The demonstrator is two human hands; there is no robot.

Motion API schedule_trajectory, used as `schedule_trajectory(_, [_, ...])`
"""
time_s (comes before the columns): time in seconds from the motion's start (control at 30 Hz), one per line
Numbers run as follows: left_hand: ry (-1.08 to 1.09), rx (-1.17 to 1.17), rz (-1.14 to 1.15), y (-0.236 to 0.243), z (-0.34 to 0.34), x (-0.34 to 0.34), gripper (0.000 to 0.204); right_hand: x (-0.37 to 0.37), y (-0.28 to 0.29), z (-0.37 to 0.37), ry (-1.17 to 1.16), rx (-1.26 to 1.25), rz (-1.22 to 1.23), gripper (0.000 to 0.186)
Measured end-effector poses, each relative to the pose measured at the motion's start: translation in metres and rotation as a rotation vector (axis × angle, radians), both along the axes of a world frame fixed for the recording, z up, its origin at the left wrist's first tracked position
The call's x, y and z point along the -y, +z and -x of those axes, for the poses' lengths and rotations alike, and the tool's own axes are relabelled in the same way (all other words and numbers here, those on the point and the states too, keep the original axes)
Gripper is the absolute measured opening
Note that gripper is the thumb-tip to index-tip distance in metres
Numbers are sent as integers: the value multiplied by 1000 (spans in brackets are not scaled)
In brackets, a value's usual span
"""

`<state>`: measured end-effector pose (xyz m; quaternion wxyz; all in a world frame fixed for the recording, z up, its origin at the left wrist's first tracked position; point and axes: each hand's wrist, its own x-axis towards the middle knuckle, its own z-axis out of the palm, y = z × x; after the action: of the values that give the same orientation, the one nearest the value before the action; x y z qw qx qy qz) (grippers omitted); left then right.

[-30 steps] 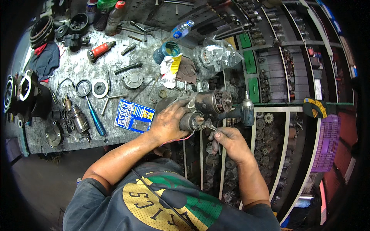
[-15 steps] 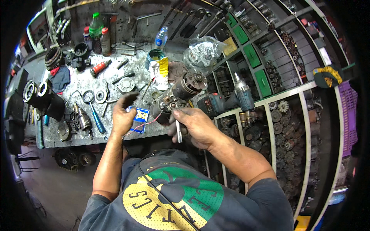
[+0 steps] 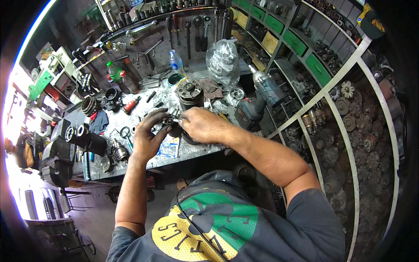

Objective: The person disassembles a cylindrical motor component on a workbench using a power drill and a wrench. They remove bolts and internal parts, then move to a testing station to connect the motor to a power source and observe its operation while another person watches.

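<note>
A dark starter motor (image 3: 190, 97) stands on the bench with its toothed round end up, partly hidden behind my hands. My left hand (image 3: 149, 134) curls its thumb and fingers round the small round part on the motor's near left side. From the other side my right hand (image 3: 204, 125) reaches in, closed, with a short piece of bright steel tool (image 3: 175, 120) showing at its fingertips. Most of that tool is hidden, so its kind is unclear. Beneath my hands a blue and white printed card (image 3: 169, 147) lies near the bench edge.
Right of the motor a cordless impact wrench (image 3: 267, 89) stands on its battery. A clear plastic bag (image 3: 222, 61) with parts, a water bottle (image 3: 176, 62) and a red tool (image 3: 130, 106) are farther back. Shelving (image 3: 321, 102) full of parts borders the right side.
My left hand has come from beside the motor onto its small round part. My right hand has lifted the steel tool up to the same spot. The head view has tilted up.
</note>
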<state>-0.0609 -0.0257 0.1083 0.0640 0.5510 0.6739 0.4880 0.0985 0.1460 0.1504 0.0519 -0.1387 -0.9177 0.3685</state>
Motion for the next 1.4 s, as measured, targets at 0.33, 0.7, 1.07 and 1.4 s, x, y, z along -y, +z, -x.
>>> schedule_trajectory(0.33, [77, -187, -31, -4, -8, -9, 22, -17, -6, -14, -104, -229, -192, 32])
schedule_trajectory(0.7, [-38, -189, 13, -9, 5, -1, 29, 69, -33, -11, -91, -116, 1485, 25])
schedule_trajectory(1.07, [-82, -139, -143, -32, 16, -3, 39, -8, -3, -23, -192, -149, 146, 24])
schedule_trajectory(1.4, [-43, -166, -13, -23, 13, 0, 36, 80, -7, -14, -267, -79, 1299, 26])
